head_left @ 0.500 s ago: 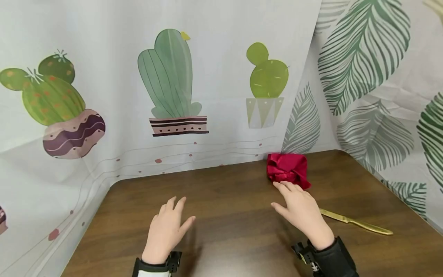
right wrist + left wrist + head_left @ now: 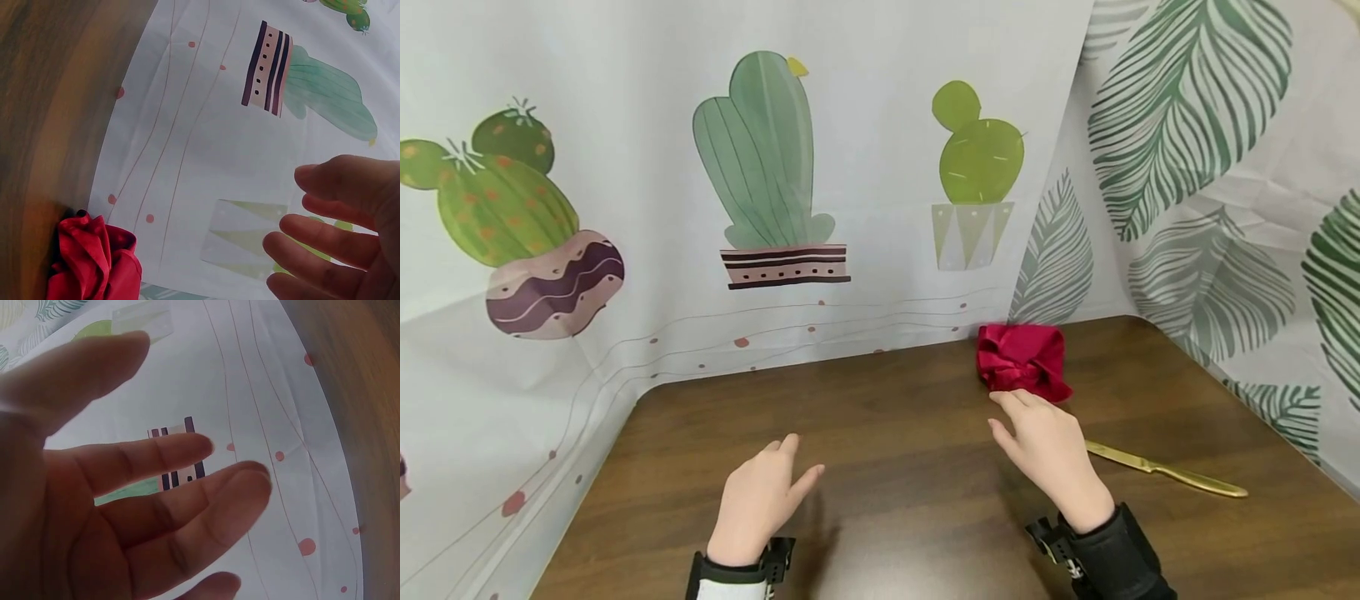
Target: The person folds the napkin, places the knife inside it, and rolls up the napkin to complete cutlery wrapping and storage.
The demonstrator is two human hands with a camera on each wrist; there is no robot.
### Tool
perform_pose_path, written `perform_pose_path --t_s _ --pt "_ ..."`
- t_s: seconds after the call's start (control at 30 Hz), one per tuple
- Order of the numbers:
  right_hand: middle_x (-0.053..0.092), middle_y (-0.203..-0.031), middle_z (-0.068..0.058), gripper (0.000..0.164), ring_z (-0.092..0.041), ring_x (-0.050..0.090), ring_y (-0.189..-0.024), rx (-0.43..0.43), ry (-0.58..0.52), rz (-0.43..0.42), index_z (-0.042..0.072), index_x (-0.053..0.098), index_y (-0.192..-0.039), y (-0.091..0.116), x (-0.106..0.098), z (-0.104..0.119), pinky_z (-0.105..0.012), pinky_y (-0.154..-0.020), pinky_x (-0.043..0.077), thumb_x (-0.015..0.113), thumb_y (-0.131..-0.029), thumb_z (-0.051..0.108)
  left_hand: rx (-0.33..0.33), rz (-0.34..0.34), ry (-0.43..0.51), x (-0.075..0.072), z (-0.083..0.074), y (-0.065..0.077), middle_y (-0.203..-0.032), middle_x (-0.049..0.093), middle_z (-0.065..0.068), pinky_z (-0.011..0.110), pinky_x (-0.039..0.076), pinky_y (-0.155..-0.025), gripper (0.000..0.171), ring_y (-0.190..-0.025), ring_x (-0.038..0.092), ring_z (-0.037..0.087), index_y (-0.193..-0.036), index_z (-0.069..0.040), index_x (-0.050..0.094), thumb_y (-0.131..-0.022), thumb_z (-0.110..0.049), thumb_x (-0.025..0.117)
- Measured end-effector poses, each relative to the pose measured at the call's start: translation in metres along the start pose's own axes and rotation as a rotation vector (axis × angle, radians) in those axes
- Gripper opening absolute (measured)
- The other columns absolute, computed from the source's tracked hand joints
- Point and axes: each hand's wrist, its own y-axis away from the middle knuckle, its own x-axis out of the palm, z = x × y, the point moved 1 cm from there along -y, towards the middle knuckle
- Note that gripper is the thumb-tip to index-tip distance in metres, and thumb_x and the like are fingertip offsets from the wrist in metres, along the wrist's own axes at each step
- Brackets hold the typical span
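Note:
My left hand [image 2: 758, 500] hovers over the left part of the wooden table, fingers relaxed and thumb apart, holding nothing. In the left wrist view its fingers [image 2: 206, 519] spread loosely before the printed cloth. Farther right, my right hand [image 2: 1051, 450] is held above the table with loosely bent fingers and an empty palm. Its fingertips overlap the near edge of a bunched red satin cloth [image 2: 1021, 360] in the head view. The right wrist view shows that red cloth [image 2: 94, 265] apart from the fingers [image 2: 319, 250]. A gold table knife [image 2: 1165, 469] lies right of the right hand.
The brown wooden table [image 2: 880, 433] has rounded far corners. Behind it hangs a white cloth backdrop [image 2: 880, 167] printed with potted cacti, and a leaf-printed cloth [image 2: 1210, 275] hangs along the right side.
The view has tilted slightly, so the table and backdrop appear a little higher. The left fingers have bent somewhat more; the right hand has barely moved. Red cloth and knife stay in place.

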Motion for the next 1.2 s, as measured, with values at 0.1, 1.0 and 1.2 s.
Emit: perform_pose_path --t_s 0.1,1.0,1.2 --pt "0.064 -0.085 -0.009 0.026 -0.022 0.062 -0.073 -0.005 0.005 -0.018 0.004 0.064 -0.093 0.001 0.0 0.0 -0.034 -0.051 0.047 0.071 -0.069 0.012 0.002 0.016 0.008 0.001 -0.001 0.001 -0.079 0.061 0.012 0.035 0.04 -0.04 0.042 -0.052 0.056 0.025 -0.096 0.0 0.057 -0.074 -0.036 0.066" --pt "0.062 -0.08 -0.007 0.019 -0.024 0.056 -0.056 0.086 -0.005 -0.056 0.006 0.064 -0.088 -0.002 -0.009 -0.019 -0.033 -0.041 0.04 0.069 -0.07 0.009 0.062 0.007 0.001 0.008 -0.011 -0.008 -0.077 0.06 0.01 0.035 0.042 -0.042 0.042 -0.056 0.057 0.024 -0.095 0.0 0.057 -0.074 -0.036 0.066" --pt "0.061 -0.077 -0.009 0.016 -0.025 0.056 -0.055 0.097 -0.004 -0.06 0.004 0.064 -0.087 -0.003 -0.007 -0.036 -0.035 -0.041 0.041 0.067 -0.071 0.005 0.116 0.002 0.029 0.019 -0.022 -0.02 -0.069 0.056 0.007 0.033 0.039 -0.041 0.034 -0.051 0.053 0.021 -0.087 -0.003 0.055 -0.075 -0.033 0.066"
